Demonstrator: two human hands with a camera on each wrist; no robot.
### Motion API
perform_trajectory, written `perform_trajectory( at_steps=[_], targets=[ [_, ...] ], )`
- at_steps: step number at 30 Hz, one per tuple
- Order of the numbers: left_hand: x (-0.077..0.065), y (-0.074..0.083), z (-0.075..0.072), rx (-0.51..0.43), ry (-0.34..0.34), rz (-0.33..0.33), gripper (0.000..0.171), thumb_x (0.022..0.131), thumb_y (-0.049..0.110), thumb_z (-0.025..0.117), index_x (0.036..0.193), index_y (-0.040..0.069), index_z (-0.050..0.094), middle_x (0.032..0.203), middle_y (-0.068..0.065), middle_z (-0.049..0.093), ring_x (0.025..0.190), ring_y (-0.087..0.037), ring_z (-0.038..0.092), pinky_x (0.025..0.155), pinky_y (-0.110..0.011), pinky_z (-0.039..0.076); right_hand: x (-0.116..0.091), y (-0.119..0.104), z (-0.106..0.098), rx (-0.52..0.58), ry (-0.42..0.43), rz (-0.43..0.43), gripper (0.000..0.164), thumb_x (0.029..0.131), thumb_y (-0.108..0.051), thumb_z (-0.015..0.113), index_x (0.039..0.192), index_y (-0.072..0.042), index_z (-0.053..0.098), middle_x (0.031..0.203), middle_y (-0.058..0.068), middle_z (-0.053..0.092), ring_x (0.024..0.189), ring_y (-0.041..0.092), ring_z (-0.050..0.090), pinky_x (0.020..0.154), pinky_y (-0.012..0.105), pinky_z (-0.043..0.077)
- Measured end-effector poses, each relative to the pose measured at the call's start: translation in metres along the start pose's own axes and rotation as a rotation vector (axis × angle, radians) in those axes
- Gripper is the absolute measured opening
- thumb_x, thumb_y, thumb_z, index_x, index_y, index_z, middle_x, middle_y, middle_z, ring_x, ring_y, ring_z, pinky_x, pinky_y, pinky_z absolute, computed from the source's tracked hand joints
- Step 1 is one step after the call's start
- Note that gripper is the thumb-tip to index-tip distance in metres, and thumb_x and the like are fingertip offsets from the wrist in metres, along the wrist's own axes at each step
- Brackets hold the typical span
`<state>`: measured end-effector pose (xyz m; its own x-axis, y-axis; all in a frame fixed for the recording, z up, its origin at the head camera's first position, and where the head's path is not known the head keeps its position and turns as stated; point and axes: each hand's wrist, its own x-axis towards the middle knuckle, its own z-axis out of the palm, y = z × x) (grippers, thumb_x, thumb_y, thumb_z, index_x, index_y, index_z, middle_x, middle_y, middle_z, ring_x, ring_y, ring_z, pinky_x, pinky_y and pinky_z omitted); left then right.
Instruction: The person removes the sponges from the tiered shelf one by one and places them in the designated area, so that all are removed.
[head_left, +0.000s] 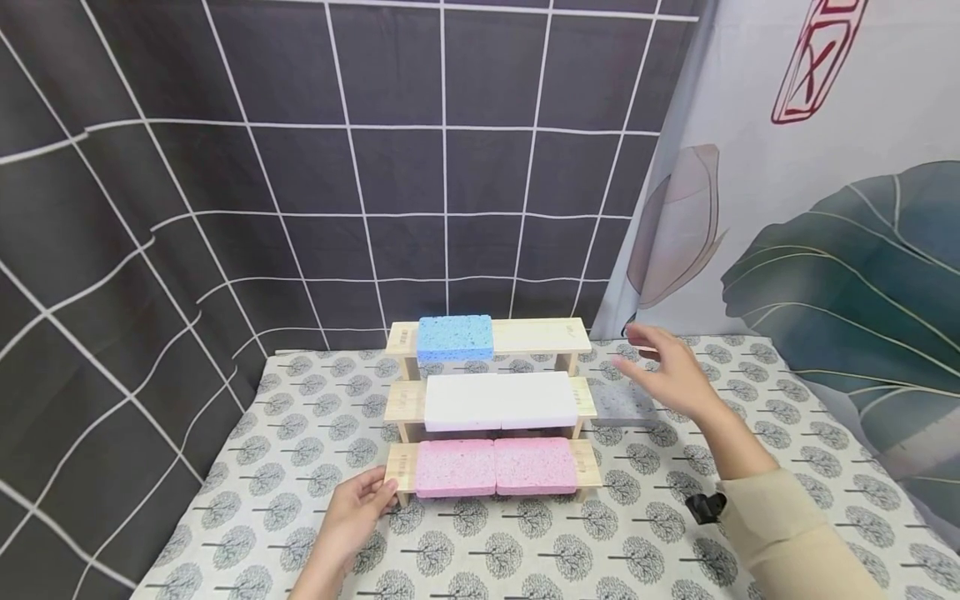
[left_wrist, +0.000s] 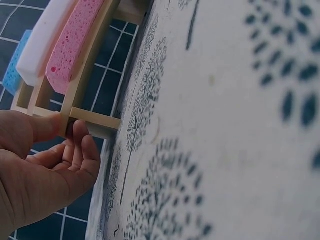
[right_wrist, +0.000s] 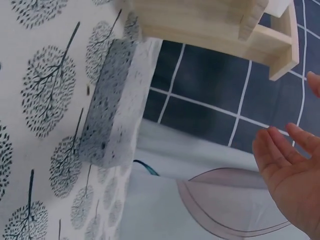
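My left hand (head_left: 358,510) pinches the left end of the lowest tier of a wooden stepped rack (head_left: 402,463) between thumb and fingers; the left wrist view shows the thumb on top of the board's end. Two pink sponges (head_left: 456,468) lie side by side on that tier. Two white sponge blocks (head_left: 462,400) fill most of the middle tier. On the top tier, a single blue sponge (head_left: 455,337) sits left of bare wood. Raised right of the rack, my right hand (head_left: 667,372) holds nothing, its fingers spread. Below it, a grey speckled sponge (right_wrist: 111,102) lies on the tablecloth.
A tree-patterned cloth (head_left: 255,533) covers the table. Behind the rack hangs a dark curtain (head_left: 480,175) with a white grid, and a floral curtain (head_left: 750,250) hangs at the right. A small black object (head_left: 706,507) shows beside my right sleeve.
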<state>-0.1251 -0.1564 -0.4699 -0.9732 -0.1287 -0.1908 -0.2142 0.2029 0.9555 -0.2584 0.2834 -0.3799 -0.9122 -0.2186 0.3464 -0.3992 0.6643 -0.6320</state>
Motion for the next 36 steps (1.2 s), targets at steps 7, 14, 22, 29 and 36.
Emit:
perform_trajectory(
  at_steps=[7, 14, 22, 29, 36],
  targets=[
    [-0.002, 0.001, 0.001, 0.000, 0.001, 0.001, 0.041, 0.100, 0.004, 0.059, 0.132, -0.019, 0.051, 0.101, -0.014, 0.068, 0.088, -0.020, 0.064, 0.079, -0.027, 0.059, 0.003, -0.010, 0.002, 0.000, 0.010, -0.020, 0.066, 0.096, -0.029, 0.072, 0.146, 0.004, 0.045, 0.138, 0.027, 0.053, 0.124, 0.046, 0.054, 0.107, 0.059, 0.042],
    [0.000, 0.001, 0.001, 0.020, -0.001, 0.000, 0.043, 0.100, 0.007, 0.060, 0.132, -0.019, 0.050, 0.102, -0.015, 0.068, 0.090, -0.020, 0.064, 0.081, -0.028, 0.059, 0.009, -0.019, 0.002, -0.013, 0.017, -0.037, 0.067, 0.095, -0.029, 0.073, 0.145, 0.005, 0.046, 0.138, 0.027, 0.054, 0.124, 0.046, 0.054, 0.109, 0.059, 0.041],
    [0.001, 0.002, 0.001, 0.016, 0.005, -0.002, 0.041, 0.100, 0.007, 0.060, 0.132, -0.019, 0.051, 0.101, -0.014, 0.067, 0.090, -0.020, 0.064, 0.081, -0.027, 0.059, 0.014, -0.027, 0.002, -0.007, 0.008, -0.058, 0.069, 0.095, -0.030, 0.073, 0.147, 0.002, 0.045, 0.139, 0.026, 0.054, 0.126, 0.045, 0.053, 0.110, 0.059, 0.040],
    [0.001, 0.001, 0.001, 0.021, 0.006, 0.005, 0.043, 0.100, 0.007, 0.060, 0.132, -0.020, 0.051, 0.101, -0.014, 0.068, 0.089, -0.019, 0.064, 0.080, -0.028, 0.059, 0.017, -0.035, 0.005, -0.002, 0.004, -0.086, 0.066, 0.094, -0.027, 0.074, 0.145, 0.003, 0.047, 0.138, 0.025, 0.054, 0.126, 0.043, 0.054, 0.109, 0.057, 0.042],
    [0.000, 0.001, 0.000, 0.014, 0.005, 0.007, 0.042, 0.100, 0.006, 0.060, 0.132, -0.020, 0.050, 0.103, -0.015, 0.067, 0.090, -0.020, 0.064, 0.080, -0.027, 0.059, 0.021, -0.048, 0.009, 0.030, -0.014, -0.085, 0.061, 0.094, -0.024, 0.074, 0.144, 0.002, 0.049, 0.138, 0.023, 0.055, 0.126, 0.042, 0.054, 0.110, 0.055, 0.041]
  ],
)
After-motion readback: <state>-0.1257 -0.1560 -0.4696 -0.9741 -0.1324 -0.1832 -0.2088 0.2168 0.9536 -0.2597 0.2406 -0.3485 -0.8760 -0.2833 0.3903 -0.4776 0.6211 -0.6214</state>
